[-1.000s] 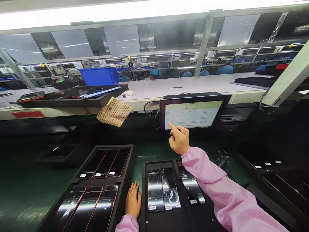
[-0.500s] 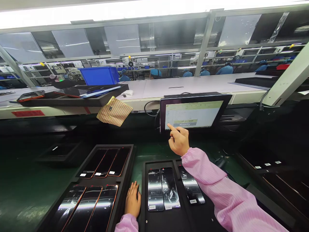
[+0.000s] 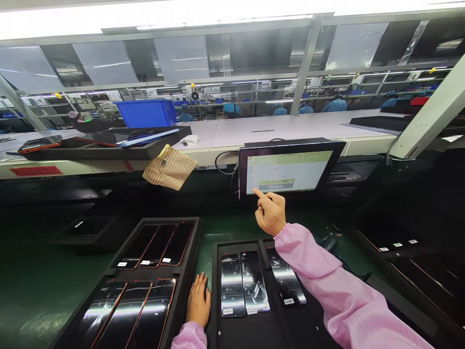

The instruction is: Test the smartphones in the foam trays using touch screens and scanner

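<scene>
My right hand points its index finger at the lower left corner of a touch screen, the other fingers curled in and holding nothing. The screen shows a form with a "Ready" bar. My left hand lies flat, fingers together, on the green mat between two black trays. The left tray holds several dark phones with orange edges. The right tray holds three phones with glossy film and white labels. Both sleeves are pink.
A white conveyor shelf runs behind the screen, with a black tray, a blue bin and a dotted yellow sheet on it. More black trays lie at the right. People in blue caps work far behind.
The screen changed from a full form to one with a "Ready" bar. My right fingertip dropped slightly toward the screen's lower edge. The left hand stayed flat.
</scene>
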Tool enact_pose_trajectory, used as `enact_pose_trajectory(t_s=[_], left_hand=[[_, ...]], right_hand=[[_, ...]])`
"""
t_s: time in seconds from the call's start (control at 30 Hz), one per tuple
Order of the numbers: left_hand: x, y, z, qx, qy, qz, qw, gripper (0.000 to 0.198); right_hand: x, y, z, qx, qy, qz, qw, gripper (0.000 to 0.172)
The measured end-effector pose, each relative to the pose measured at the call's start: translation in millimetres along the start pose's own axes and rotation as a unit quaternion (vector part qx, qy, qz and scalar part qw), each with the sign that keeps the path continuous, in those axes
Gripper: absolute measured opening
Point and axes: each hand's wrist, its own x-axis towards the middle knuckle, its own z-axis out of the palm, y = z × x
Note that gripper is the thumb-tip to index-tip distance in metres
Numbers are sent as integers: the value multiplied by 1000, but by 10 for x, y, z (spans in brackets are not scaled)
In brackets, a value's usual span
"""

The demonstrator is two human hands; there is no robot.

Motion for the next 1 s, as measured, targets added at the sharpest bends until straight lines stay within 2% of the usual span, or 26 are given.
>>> enact_pose_trajectory(t_s=[0.23, 0.43, 0.57, 0.63, 0.7, 0.83, 1.0], left_hand=[[-7, -25, 26, 6, 4, 3, 1000, 42], [-8, -54, 43, 6, 6, 3, 1000, 43], [3, -88, 53, -9, 13, 4, 1000, 41], [14, -99, 51, -17, 15, 6, 1000, 41], [29, -112, 51, -21, 12, 9, 1000, 42], [58, -188, 99, -24, 11, 9, 1000, 40], [90, -346, 232, -26, 16, 16, 999, 39]], right_hand=[[-62, 104, -61, -2, 17, 0, 1000, 19], [-67, 356, -229, 26, 121, -37, 992, 20], [93, 619, -425, -36, 183, -2, 983, 20], [193, 757, -516, -72, 200, 19, 977, 12], [285, 886, -586, -109, 197, 39, 974, 3], [419, 1074, -652, -185, 166, 104, 963, 27], [518, 1178, -645, -223, 161, 141, 951, 32]])
